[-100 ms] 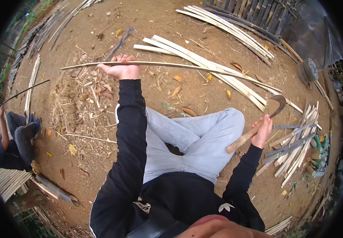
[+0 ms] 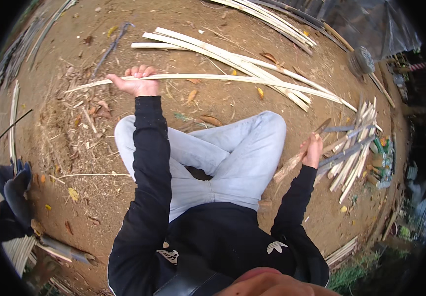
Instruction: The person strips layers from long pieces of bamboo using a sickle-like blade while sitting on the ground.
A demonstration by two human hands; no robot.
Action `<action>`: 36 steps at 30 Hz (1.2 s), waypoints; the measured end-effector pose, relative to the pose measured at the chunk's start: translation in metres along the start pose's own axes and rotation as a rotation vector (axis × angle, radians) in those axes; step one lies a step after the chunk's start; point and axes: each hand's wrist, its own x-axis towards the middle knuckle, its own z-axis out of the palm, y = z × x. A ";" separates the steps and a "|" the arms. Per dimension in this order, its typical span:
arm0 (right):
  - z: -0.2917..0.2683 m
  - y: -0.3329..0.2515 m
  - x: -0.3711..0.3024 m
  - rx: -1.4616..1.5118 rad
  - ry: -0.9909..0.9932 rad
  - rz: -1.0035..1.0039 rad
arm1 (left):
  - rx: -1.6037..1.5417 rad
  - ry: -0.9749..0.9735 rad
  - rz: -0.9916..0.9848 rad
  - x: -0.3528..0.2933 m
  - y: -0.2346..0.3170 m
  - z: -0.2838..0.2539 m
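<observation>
My left hand (image 2: 141, 87) is stretched out ahead at the left, its fingers and thumb closed around a long, thin bamboo strip (image 2: 213, 77). The strip runs to the right with its pale side showing, past several other pale strips (image 2: 222, 53) lying on the ground. At the right, beside my knee, my right hand (image 2: 312, 151) grips a billhook by its thick wooden handle (image 2: 289, 167). Its blade (image 2: 323, 125) points away from me and appears nearly edge-on. The blade is well apart from the held strip. My crossed legs in light jeans (image 2: 213, 143) lie between my arms.
A bundle of cut strips (image 2: 356, 153) lies at the right, near green bottles (image 2: 383, 163). Another stack of strips (image 2: 277, 20) is at the far side, by a wooden mallet-like block (image 2: 362, 61). Wood shavings (image 2: 92, 121) litter the left. Another person (image 2: 16, 197) sits at the far left.
The strip has rolled in my left hand, from its darker side to its pale one. In my right hand the billhook has turned, its hooked blade now nearly edge-on. The whole view has shifted.
</observation>
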 end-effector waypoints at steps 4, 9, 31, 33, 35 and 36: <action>-0.052 0.000 0.032 -0.201 0.007 0.037 | -0.263 -0.102 -0.115 -0.009 -0.036 -0.097; -0.063 0.037 0.033 -0.836 0.112 -0.247 | -0.375 -0.298 -0.217 -0.010 -0.049 -0.099; 0.019 -0.073 -0.075 -1.014 -0.783 -0.663 | -0.333 -0.797 -0.294 -0.005 -0.015 -0.102; 0.020 -0.062 -0.076 -0.834 -0.716 -0.732 | -0.322 -0.807 -0.293 -0.007 -0.016 -0.101; 0.009 -0.043 -0.075 -0.855 -0.616 -0.730 | -0.314 -0.778 -0.333 -0.013 -0.030 -0.105; 0.012 -0.035 -0.074 -0.847 -0.589 -0.742 | -0.297 -0.773 -0.325 -0.012 -0.026 -0.103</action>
